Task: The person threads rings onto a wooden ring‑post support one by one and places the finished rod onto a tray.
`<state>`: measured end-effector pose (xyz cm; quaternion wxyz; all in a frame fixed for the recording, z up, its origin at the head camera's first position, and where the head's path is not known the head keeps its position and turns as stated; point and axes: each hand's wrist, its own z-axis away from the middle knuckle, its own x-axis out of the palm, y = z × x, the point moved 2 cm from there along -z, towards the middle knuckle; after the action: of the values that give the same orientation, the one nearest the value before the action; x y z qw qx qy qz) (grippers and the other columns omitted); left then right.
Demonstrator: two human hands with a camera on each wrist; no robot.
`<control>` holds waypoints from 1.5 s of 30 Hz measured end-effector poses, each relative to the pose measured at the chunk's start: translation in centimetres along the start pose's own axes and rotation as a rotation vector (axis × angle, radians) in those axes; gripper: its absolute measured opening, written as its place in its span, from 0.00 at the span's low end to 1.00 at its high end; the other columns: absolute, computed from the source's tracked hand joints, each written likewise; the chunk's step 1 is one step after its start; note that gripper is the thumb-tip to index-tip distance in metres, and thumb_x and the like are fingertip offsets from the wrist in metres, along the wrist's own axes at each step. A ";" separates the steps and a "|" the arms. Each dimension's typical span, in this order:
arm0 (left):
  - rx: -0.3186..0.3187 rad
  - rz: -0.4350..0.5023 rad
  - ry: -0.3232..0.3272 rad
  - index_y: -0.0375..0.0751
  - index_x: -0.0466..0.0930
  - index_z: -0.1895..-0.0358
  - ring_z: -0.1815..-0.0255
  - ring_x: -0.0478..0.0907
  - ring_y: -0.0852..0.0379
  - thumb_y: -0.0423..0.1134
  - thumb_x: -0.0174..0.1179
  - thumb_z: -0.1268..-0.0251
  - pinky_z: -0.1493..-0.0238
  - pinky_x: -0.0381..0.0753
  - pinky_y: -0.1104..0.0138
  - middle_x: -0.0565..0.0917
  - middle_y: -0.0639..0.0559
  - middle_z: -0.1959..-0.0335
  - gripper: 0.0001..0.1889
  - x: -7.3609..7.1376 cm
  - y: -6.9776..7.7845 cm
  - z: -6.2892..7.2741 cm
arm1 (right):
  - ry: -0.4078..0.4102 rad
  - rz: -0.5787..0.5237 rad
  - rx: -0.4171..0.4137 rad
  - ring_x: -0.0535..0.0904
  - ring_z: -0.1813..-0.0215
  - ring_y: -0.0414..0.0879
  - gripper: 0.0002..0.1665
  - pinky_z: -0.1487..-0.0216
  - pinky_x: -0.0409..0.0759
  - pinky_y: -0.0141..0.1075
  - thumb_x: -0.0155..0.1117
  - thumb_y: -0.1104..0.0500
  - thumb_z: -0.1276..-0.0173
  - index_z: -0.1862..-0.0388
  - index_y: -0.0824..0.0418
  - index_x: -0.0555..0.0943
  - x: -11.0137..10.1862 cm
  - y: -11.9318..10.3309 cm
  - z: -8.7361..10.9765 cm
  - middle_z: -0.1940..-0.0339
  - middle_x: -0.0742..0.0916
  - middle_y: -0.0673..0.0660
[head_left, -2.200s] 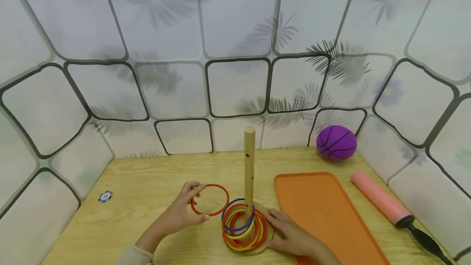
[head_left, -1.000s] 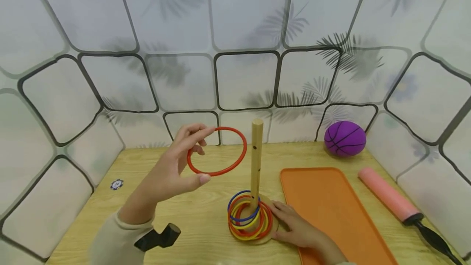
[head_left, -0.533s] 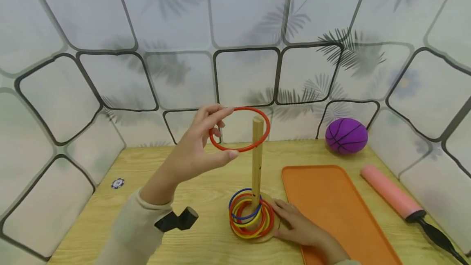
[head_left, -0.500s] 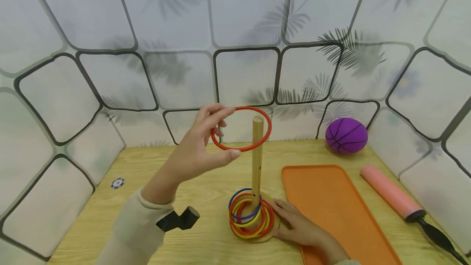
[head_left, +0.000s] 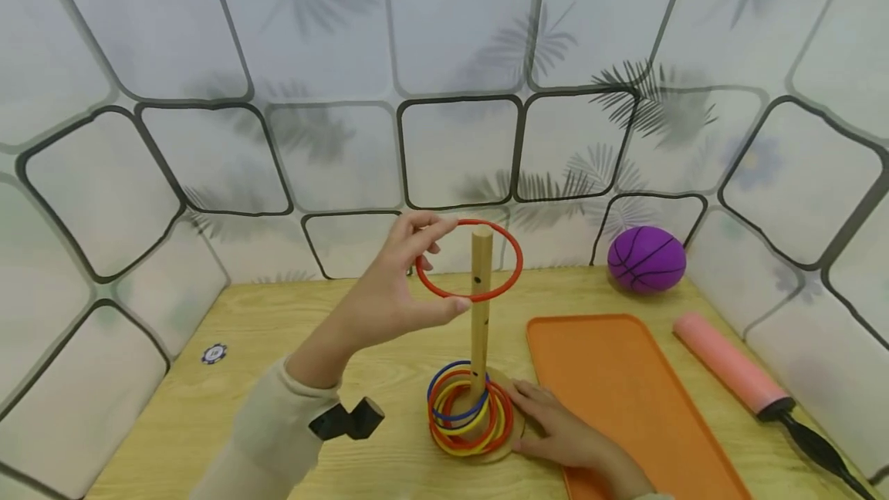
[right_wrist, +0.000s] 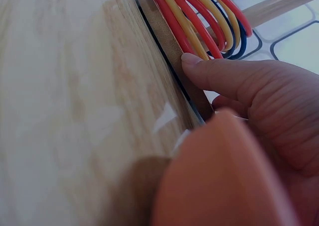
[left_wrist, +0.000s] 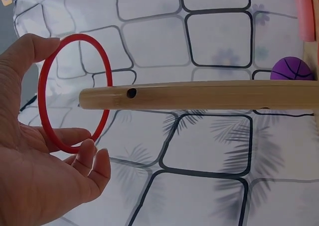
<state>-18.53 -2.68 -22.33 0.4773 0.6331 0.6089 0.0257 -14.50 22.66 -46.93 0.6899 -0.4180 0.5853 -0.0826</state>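
Note:
In the head view my left hand (head_left: 396,292) pinches a thin red ring (head_left: 521,259) between its thumb and fingers. The ring is held nearly level round the upper end of an upright wooden post (head_left: 480,338). The left wrist view has the post's tip inside the ring (left_wrist: 43,96). Several red, yellow and blue rings (head_left: 510,412) lie in a loose pile round the foot of the post, on its round wooden base (head_left: 516,429). My right hand (head_left: 566,434) grips the base's right edge; in the right wrist view its thumb lies on the rim (right_wrist: 199,99).
An orange tray (head_left: 597,361) lies right of the base, partly under my right forearm. Farther right is a pink hand pump (head_left: 729,361) with a black handle. A purple ball (head_left: 646,259) stands at the back right, and a poker chip (head_left: 214,353) lies far left.
My left hand has lifted the red ring from beside the pile, carried it right and brought it down slightly round the post's top. My right hand has stayed at the base.

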 end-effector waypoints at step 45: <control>-0.276 0.118 -0.152 0.36 0.65 0.32 0.34 0.57 0.47 0.46 0.70 0.48 0.39 0.63 0.46 0.61 0.48 0.34 0.40 8.7 -9.7 9.5 | 0.028 0.029 -0.013 0.51 0.30 0.72 0.46 0.36 0.47 0.67 0.65 0.44 0.38 0.30 0.69 0.62 0.0 -0.3 -0.1 0.29 0.62 0.71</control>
<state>-17.73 -3.07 -38.43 0.6018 0.5965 0.5236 0.0891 -14.45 22.42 -46.72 0.6798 -0.4129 0.6014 -0.0747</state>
